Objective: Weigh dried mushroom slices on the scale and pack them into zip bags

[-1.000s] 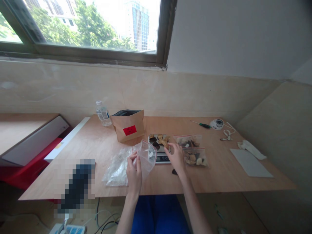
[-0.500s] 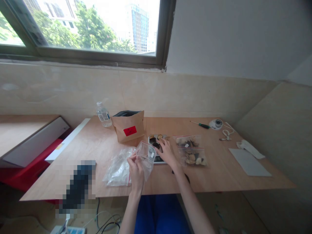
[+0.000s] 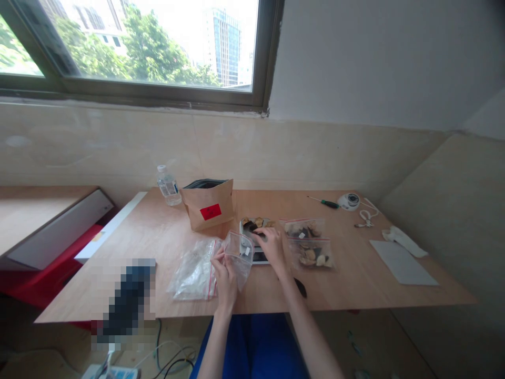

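Observation:
My left hand (image 3: 226, 276) is closed on the edge of a clear zip bag (image 3: 243, 267), whose open mouth faces the scale. My right hand (image 3: 272, 246) reaches over a small kitchen scale (image 3: 258, 258), its fingers pinching a dark dried slice (image 3: 257, 232). Tan and dark dried pieces (image 3: 258, 222) lie on the scale's far part. Beside my left hand is a pile of flat clear zip bags (image 3: 191, 276) with red seal lines. Right of the scale lie two filled zip bags, a far one (image 3: 313, 230) and a near one (image 3: 305, 256).
Behind the flat bags stands an open brown paper pouch (image 3: 209, 208) with a red label, next to a water bottle (image 3: 169, 190). A loose dark piece (image 3: 300, 287) lies by my right forearm. A screwdriver (image 3: 329, 203), a white dome camera (image 3: 349, 201) and a grey sheet (image 3: 402, 263) are farther right.
My right hand's fingers, spread over the dried pieces before, have drawn together on a dark slice and pulled slightly back. My left hand and its zip bag have shifted a little to the right.

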`<control>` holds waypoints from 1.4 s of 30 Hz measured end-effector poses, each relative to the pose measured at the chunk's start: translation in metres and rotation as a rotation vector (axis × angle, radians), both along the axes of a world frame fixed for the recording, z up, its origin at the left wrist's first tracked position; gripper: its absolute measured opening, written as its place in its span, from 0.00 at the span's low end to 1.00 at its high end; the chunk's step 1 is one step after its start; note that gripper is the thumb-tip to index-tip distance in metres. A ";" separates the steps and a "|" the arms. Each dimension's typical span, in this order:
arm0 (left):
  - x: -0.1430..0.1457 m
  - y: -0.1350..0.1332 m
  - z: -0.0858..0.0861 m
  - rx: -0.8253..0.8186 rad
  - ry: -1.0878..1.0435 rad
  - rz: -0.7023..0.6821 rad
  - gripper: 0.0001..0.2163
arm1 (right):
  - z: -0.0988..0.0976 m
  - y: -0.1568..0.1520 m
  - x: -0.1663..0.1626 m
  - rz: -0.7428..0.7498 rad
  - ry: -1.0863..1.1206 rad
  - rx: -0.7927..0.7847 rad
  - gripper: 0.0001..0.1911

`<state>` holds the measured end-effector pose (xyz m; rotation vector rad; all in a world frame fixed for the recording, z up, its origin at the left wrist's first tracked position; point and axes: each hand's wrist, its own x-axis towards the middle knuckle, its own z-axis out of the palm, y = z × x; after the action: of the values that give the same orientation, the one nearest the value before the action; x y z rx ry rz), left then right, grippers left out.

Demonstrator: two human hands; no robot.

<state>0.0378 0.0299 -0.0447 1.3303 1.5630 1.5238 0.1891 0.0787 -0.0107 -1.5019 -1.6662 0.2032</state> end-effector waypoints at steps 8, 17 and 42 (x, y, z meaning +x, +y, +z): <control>0.006 -0.003 -0.022 -0.001 -0.015 0.046 0.11 | 0.042 -0.036 -0.011 0.308 0.193 -0.134 0.11; 0.003 -0.003 -0.026 -0.042 -0.071 0.007 0.12 | -0.017 0.008 0.014 0.041 -0.140 -0.064 0.15; 0.000 -0.002 -0.028 -0.092 -0.044 0.081 0.13 | -0.027 0.021 0.023 -0.140 -0.212 -0.075 0.17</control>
<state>0.0382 0.0282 -0.0726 1.1874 1.6568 1.4999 0.2119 0.1001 -0.0380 -1.7403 -1.7249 0.0309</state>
